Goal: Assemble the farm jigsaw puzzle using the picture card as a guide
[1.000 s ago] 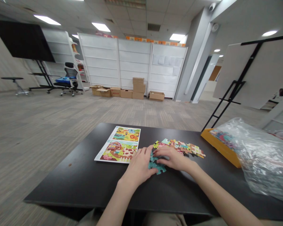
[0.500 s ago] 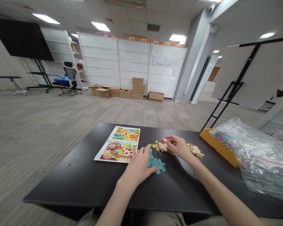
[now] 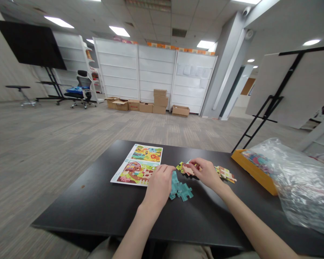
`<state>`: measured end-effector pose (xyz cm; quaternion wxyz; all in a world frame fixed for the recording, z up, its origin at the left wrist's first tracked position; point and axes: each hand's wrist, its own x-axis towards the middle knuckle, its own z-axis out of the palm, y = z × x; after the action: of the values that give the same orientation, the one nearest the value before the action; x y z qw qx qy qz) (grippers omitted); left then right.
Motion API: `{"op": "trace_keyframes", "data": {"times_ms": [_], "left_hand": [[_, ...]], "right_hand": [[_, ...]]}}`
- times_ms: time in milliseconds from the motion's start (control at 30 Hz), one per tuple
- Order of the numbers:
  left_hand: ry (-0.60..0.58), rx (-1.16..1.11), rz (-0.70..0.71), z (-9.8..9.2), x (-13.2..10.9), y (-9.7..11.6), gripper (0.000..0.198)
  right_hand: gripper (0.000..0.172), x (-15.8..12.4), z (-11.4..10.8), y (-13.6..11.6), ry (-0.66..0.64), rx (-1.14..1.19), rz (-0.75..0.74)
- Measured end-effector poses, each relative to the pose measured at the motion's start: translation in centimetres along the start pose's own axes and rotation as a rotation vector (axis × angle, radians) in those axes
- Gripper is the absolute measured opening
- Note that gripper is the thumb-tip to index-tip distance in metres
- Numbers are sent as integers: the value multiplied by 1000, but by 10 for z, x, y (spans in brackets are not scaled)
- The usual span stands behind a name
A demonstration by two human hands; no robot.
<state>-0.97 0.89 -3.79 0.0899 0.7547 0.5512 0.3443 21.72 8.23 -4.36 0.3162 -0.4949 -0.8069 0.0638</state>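
Fingertips (image 3: pixel 193 162) of the right hand (image 3: pixel 206 175) were bunched together on a cluster of jigsaw pieces (image 3: pixel 187 169), though I could not tell whether they pinched one. Fingers (image 3: pixel 164 169) of the left hand (image 3: pixel 158 187) lay pressed together and gripped nothing, over the lower right corner of a printed puzzle sheet (image 3: pixel 136 165). Just beside that hand, a joined teal jigsaw section (image 3: pixel 180 191) lay flat, its long axis running from upper left to lower right, with open table in front of it. A few loose pieces (image 3: pixel 225 174) sat to the right of the right hand. Everything rested on a dark table (image 3: pixel 78 205). Near its right end, a clear plastic bag (image 3: pixel 294 183) lay against a yellow box (image 3: pixel 252 172). Beyond, grey carpet (image 3: pixel 70 144) ran to stacked cardboard boxes (image 3: pixel 160 102) before white shelving panels (image 3: pixel 155 72).
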Motion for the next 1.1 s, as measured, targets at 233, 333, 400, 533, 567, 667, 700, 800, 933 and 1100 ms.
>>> {"op": "trace_keyframes", "data": {"times_ms": [233,333,400,533,567,667,700,800,933,1100], "left_hand": [[210,-716,-180,-1,8,6,16],[84,-901,-252,4,9,8,24],[21,-886,-252,6,9,9,23],[-10,-497,-165,5,4,10,17],[-28,-358,-132,4,1,9,21],[-149,-77,-59,2,-5,6,36],[-188,-38,-48,1,-7,4,40],[-246,0,-21,-1,-12,-2,52],[-274,10,-3,-4,-15,-9,57],[-306,36,23,-8,-16,-9,46]], "right_hand": [[41,-9,-4,-25,-207,486,-99],[37,-11,1,-28,-250,689,-32],[37,-8,1,-24,-217,738,36],[43,4,-12,8,-10,657,145],[44,7,-17,19,48,607,161],[42,12,-31,54,71,441,228],[40,13,-34,64,41,388,250],[31,11,-35,84,-68,225,281],[21,9,-30,86,-131,-48,282],[19,7,-28,70,-106,-308,283]]}}
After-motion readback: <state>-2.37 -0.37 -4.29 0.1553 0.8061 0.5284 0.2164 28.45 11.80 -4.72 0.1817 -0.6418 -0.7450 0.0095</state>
